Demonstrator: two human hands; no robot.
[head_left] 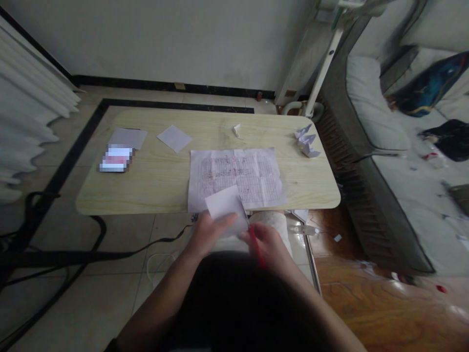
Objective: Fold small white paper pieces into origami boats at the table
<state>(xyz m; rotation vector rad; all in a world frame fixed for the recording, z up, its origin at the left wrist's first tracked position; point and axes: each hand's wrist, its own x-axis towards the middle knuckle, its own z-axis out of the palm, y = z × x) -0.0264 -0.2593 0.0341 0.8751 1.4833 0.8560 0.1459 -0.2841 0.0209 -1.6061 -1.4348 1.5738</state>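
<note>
My left hand [213, 231] pinches a white sheet of paper [226, 208] at its lower left, thumb lying on top. In my right hand [266, 239] is a pair of scissors [255, 242] with red handles, its dark blade running along the right edge of the sheet. Both hands are just off the near edge of the table, above my lap. Beyond them a larger printed sheet [252, 171] with creases and red marks lies flat on the table. My right fingers are partly hidden behind the red handle.
The light wooden table [157, 190] also bears a square of paper [175, 138], another sheet [128, 137], a blurred-out bright phone-like thing [116, 159], folded paper shapes [308, 142] and a small white scrap [236, 130]. A grey sofa [395, 195] stands right; cables [146, 249] hang left.
</note>
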